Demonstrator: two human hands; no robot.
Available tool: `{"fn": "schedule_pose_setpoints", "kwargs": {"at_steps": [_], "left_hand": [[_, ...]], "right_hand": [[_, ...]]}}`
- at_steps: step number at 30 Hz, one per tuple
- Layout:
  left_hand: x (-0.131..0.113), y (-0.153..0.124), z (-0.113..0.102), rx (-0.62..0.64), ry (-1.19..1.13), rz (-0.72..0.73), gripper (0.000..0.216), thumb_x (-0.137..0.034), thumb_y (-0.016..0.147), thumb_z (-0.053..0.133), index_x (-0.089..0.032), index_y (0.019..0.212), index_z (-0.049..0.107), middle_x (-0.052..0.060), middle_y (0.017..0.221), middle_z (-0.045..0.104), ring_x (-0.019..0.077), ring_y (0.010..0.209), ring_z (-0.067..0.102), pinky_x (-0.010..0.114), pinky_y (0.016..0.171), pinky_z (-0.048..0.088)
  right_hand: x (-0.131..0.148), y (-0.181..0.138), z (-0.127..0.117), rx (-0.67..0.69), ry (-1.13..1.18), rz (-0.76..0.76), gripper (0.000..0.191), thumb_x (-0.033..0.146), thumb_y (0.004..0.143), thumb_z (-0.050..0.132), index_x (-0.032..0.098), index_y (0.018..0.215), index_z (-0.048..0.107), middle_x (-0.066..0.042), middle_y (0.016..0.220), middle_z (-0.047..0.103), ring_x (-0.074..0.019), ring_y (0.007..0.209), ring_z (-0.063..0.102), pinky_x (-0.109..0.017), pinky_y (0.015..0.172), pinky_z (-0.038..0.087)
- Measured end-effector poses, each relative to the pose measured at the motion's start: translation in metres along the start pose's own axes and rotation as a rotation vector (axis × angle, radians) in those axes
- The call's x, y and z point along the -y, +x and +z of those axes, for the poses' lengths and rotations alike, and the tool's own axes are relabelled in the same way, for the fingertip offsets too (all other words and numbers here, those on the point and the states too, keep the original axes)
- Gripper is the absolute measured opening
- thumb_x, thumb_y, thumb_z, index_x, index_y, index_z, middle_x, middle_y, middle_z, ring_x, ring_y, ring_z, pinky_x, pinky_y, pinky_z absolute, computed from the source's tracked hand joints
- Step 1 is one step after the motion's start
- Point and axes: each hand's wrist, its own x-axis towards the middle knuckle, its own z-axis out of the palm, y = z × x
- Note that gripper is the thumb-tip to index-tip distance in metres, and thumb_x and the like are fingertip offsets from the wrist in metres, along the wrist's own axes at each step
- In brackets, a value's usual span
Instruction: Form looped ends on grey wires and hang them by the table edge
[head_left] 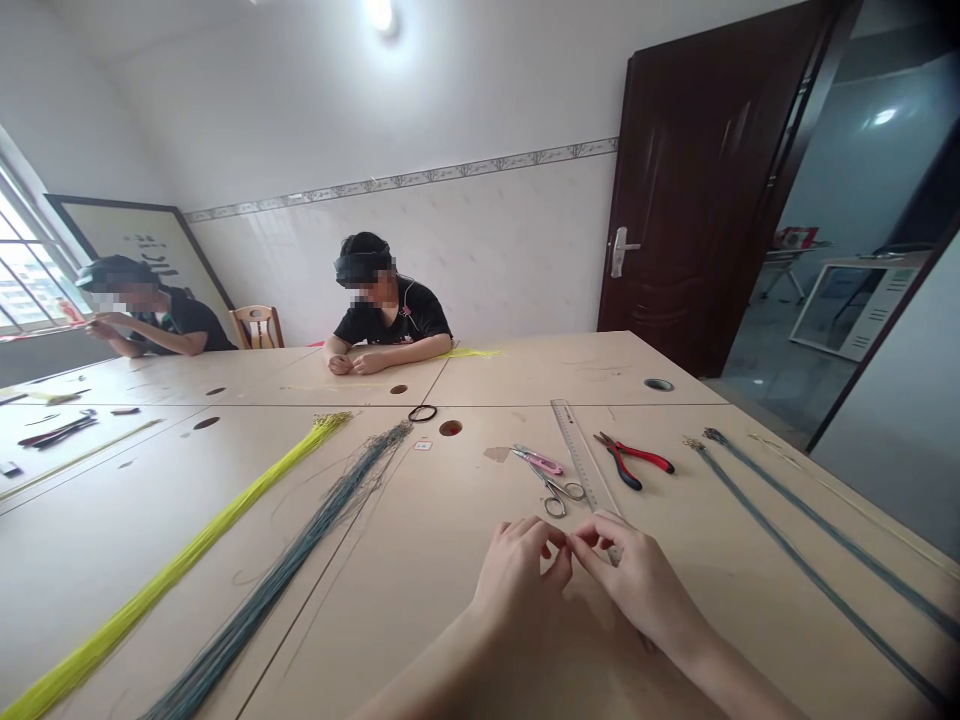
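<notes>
My left hand (520, 570) and my right hand (637, 575) meet low over the table (450, 540), their fingertips pinched together at one spot. Whatever they pinch is too thin to make out. Just beyond them lie small scissors (556, 490), a pink clipper (541, 460) and a clear ruler (577, 458). Red-handled pliers (634, 460) rest to the right of the ruler.
A long yellow cord bundle (202, 545) and a grey-blue cord bundle (300, 550) run diagonally at the left. Two finished grey-blue cords (810, 550) lie at the right. Two other people sit at the far side, hands on the table. A black ring (422, 413) lies mid-table. An open door (697, 200) stands behind.
</notes>
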Motion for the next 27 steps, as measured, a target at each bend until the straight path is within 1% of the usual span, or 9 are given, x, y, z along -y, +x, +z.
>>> {"fn": "schedule_pose_setpoints", "kwargs": {"at_steps": [5,12,20,27], "left_hand": [[0.0029,0.0008,0.001,-0.006,-0.046,-0.001,0.013,-0.016,0.081,0.053,-0.019,0.073,0.064,0.0,0.071,0.066,0.015,0.069,0.061,0.031,0.074,0.043],[0.0015,-0.0007,0.0028,-0.032,-0.103,-0.01,0.016,-0.013,0.08,0.049,-0.019,0.068,0.058,-0.002,0.07,0.063,0.0131,0.066,0.057,0.027,0.068,0.042],[-0.0021,-0.0014,-0.0007,-0.033,-0.152,0.009,0.016,-0.012,0.08,0.047,-0.019,0.069,0.057,-0.002,0.071,0.061,0.0122,0.066,0.056,0.026,0.069,0.041],[-0.0009,-0.0009,0.0,0.01,-0.211,-0.041,0.016,-0.017,0.082,0.046,-0.019,0.069,0.057,-0.002,0.068,0.062,0.0122,0.065,0.057,0.022,0.064,0.043]], "right_hand": [[-0.0017,-0.0005,0.0021,-0.047,-0.045,-0.059,0.022,0.032,0.087,0.047,0.022,0.071,0.057,-0.002,0.075,0.057,-0.018,0.072,0.055,-0.03,0.067,0.043],[-0.0053,-0.0033,0.004,-0.076,-0.104,-0.181,0.016,0.023,0.089,0.045,0.022,0.076,0.053,-0.002,0.079,0.055,-0.019,0.082,0.053,-0.034,0.074,0.044],[-0.0012,-0.0048,0.0039,-0.091,-0.161,-0.29,0.016,0.019,0.091,0.039,0.021,0.079,0.049,-0.003,0.081,0.053,-0.0182,0.08,0.051,-0.035,0.072,0.045],[-0.002,-0.0045,-0.0014,-0.104,-0.247,-0.389,0.015,0.011,0.088,0.042,0.019,0.079,0.051,-0.004,0.081,0.054,-0.0185,0.08,0.05,-0.036,0.072,0.045]]}}
